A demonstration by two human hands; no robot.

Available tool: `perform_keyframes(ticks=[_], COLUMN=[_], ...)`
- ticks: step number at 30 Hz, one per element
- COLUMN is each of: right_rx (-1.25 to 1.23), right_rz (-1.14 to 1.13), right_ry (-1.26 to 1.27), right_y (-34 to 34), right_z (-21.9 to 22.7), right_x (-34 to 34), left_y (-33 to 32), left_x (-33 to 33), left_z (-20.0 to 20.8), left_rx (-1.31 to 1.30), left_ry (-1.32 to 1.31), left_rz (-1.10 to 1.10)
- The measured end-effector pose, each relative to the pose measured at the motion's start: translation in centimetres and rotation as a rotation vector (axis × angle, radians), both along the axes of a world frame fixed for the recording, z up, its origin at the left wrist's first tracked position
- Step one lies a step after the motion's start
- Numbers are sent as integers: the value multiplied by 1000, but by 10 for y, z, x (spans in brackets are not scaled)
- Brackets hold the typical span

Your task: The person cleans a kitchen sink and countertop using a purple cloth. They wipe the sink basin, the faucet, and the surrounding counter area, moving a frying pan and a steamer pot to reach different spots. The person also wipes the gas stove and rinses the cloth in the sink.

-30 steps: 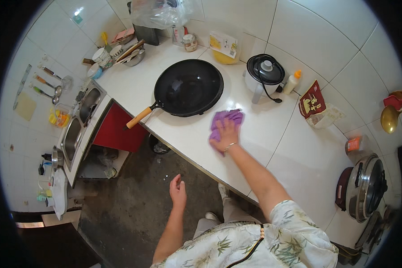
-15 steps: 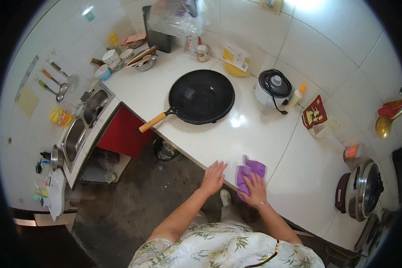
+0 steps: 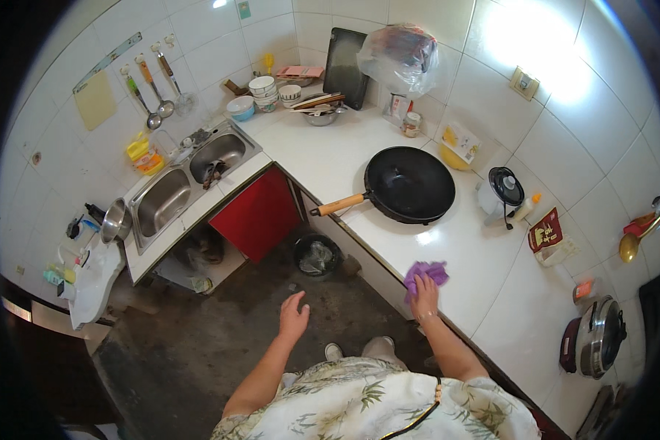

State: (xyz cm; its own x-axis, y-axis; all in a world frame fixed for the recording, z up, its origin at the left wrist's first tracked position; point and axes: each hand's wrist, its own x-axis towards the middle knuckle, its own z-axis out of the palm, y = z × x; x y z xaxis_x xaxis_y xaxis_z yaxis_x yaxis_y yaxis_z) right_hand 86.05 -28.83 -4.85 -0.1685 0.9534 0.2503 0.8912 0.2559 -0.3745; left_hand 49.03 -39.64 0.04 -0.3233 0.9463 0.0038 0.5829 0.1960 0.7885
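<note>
A crumpled purple cloth (image 3: 428, 274) lies at the front edge of the white counter (image 3: 484, 293). My right hand (image 3: 424, 298) is on it, fingers bent over the gathered fabric. Out over the floor, away from the counter, my left hand (image 3: 294, 319) hangs empty with its fingers loosely stretched. Beyond the cloth, a black wok (image 3: 409, 183) rests on the counter, its wooden handle (image 3: 339, 204) sticking out past the front edge.
To the left is a double steel sink (image 3: 165, 202) above an open red cabinet door (image 3: 257, 213). A black bin (image 3: 317, 255) stands on the floor below the counter. A small white cooker (image 3: 500, 192) and a large lidded pot (image 3: 600, 337) line the right side.
The view has swung left toward the sink. My left hand has moved off the counter's edge and out over the floor. Under my right hand, the cloth is now more bunched up.
</note>
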Motion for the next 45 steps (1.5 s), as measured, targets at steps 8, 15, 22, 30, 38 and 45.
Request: perform_keyframes(ticks=[8,15,22,30,38,45], right_rx=[-82,-227,-323,-153,-509,-497], right_rz=[106,464,241,-63,-170,134], right_ry=[-97,455,923,591,-223,-242], right_y=[87,144,263,431,410,383], right_z=[12,-4,98,84,12,19], right_x=[-186,-336,-394,-336,-365,-496], left_y=[13,66,190,300,291,337], left_x=[-89,-145,-188,-78,-99,-260], left_z=[-27,-53,-7,-8,-40,-39], left_rx=[70,9,-114,-206,-267,-120], left_ry=[-158,-147,-226,-524,-624,-442], left_rz=[197,186,-134,-782,-1016,-229])
